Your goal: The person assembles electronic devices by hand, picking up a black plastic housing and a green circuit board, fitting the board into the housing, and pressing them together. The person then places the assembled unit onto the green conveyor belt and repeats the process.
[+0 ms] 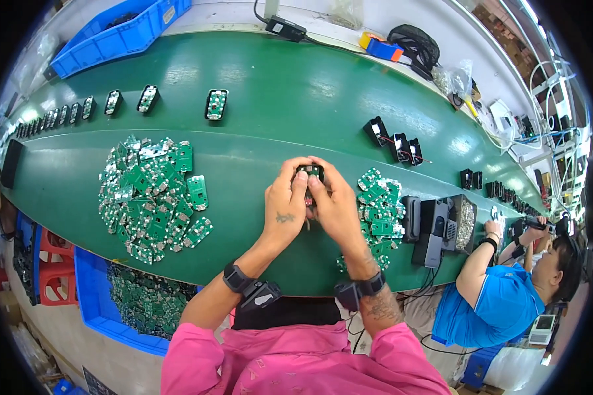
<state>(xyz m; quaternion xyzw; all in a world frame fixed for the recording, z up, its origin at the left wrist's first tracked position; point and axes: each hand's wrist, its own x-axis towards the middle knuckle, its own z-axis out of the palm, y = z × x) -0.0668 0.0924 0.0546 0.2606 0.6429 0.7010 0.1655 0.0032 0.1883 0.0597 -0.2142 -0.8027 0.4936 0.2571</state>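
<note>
Both of my hands are wrapped round a small black plastic housing with a green circuit board in it. My left hand grips its left side and my right hand its right, and both thumbs press on the board from above. The fingers underneath are mostly hidden. To the left lies a large heap of green circuit boards. A smaller pile of boards sits just right of my right hand, partly behind my forearm. Farther off stands a black housing fitted with a board.
A row of filled housings runs off left; black housings with red wires stand right. A blue bin is back left, another with boards below the table. Grey-black devices border the right pile. A person in blue works at right.
</note>
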